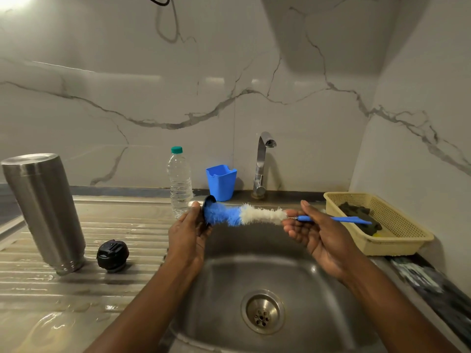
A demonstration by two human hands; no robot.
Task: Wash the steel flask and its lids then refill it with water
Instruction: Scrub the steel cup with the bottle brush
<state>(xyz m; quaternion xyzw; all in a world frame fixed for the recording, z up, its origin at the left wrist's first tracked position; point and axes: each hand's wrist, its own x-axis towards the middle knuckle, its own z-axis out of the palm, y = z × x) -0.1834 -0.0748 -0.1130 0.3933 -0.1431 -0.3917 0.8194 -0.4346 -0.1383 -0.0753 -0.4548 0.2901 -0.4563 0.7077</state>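
Note:
The steel flask [46, 212] stands upside down on the wet draining board at the left. A black stopper lid [112, 255] lies beside its mouth. Above the sink, my left hand [187, 231] grips a dark cup lid [208, 202] by its rim. The blue-and-white bottle brush [244, 214] has its blue tip pushed into that lid. My right hand [316, 231] holds the brush's blue handle between thumb and fingers.
The steel sink [318, 289] with its drain [262, 312] lies below my hands. Behind it stand the tap [262, 164], a blue plastic cup [221, 182] and a clear water bottle [179, 182]. A yellow basket [397, 240] with a dark scrubber sits at right.

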